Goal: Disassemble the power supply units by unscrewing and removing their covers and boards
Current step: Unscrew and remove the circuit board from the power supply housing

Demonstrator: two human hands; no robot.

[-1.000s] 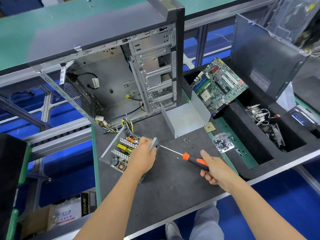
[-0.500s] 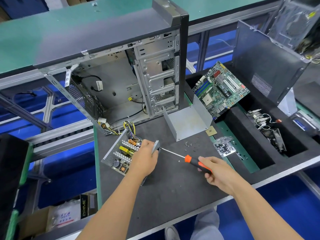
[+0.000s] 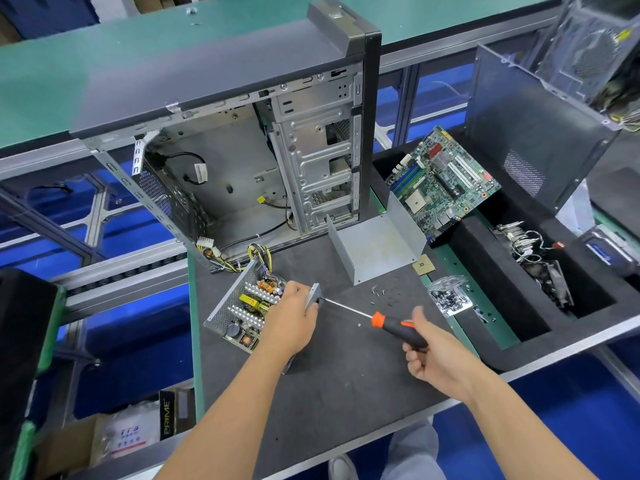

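An opened power supply unit [image 3: 239,306] lies on the dark mat, its board with coils and heat sinks exposed. My left hand [image 3: 289,318] grips its right side wall. My right hand [image 3: 431,355] holds an orange-and-black screwdriver [image 3: 388,323] by the handle. The shaft points left, and its tip meets the unit's side wall beside my left thumb. The removed grey metal cover [image 3: 377,247] stands just behind, with loose screws [image 3: 381,292] on the mat before it.
An empty computer case [image 3: 242,161] stands at the back. To the right are a motherboard [image 3: 440,181], a CPU chip [image 3: 424,265], a bag of screws [image 3: 448,299] and a foam bin [image 3: 512,306] holding cables. A dark side panel [image 3: 530,133] leans far right.
The screwdriver stays at the unit's side wall. My right hand has shifted its grip further back on the handle, fingers now looser. The left hand has kept its hold.
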